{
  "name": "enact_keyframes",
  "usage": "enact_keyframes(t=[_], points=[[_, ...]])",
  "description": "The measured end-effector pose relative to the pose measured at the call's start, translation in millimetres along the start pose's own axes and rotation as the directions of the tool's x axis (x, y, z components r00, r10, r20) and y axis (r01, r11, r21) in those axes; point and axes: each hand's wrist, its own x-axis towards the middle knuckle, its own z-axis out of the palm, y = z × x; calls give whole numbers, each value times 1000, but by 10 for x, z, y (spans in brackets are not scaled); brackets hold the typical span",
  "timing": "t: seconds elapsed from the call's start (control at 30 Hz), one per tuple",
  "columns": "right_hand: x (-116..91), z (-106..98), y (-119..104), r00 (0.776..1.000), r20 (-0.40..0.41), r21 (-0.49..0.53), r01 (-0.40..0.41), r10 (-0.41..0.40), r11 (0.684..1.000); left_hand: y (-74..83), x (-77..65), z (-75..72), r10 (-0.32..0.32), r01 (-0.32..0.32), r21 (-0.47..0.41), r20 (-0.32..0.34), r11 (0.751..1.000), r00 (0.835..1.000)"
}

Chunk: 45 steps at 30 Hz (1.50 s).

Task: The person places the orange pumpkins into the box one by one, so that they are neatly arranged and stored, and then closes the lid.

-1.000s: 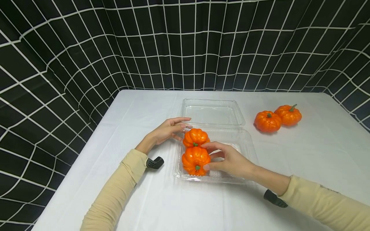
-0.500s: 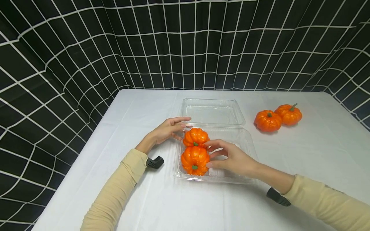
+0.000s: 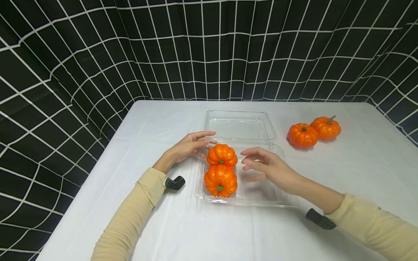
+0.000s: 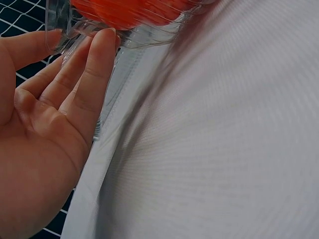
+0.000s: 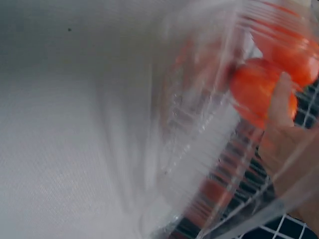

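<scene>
A clear plastic clamshell container lies with its lid folded back on the white table. Two small orange pumpkins sit one behind the other in the left side of its base. At the container's left rim, near the hinge, my left hand holds the plastic edge between thumb and fingers, as the left wrist view shows of the rim. My right hand hovers over the right part of the base, fingers loosely bent and apart from the pumpkins. Through the plastic, the right wrist view shows a pumpkin beyond the fingers.
Two more orange pumpkins lie side by side on the table, right of the open lid. Behind the table hangs a black curtain with a white grid. A white cloth covers the table.
My right hand has let go of the front pumpkin and drawn away to the right. That pumpkin shifted slightly left. The left hand has stayed at the container's rim.
</scene>
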Motion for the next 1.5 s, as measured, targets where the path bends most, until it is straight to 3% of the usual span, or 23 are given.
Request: enact_keyframes(t=[0.23, 0.57, 1.03, 1.43, 1.5], points=[[-42, -140, -107, 1000, -19, 179, -2, 6, 984, -21, 6, -5, -5, 5, 11, -5, 1000, 1000], [-145, -475, -176, 997, -56, 277, 58, -44, 959, -5, -7, 0, -3, 3, 12, -8, 1000, 1000], [-279, -991, -134, 991, -94, 493, 133, -99, 860, 1, -22, -6, -11, 11, 17, -18, 1000, 1000], [-406, -1350, -28, 986, -121, 578, 161, -111, 800, 3, -11, 7, -11, 11, 9, -8, 1000, 1000], [-430, -1406, -8, 983, -153, 550, 169, -100, 818, -5, -5, 8, -8, 8, 11, -5, 1000, 1000]])
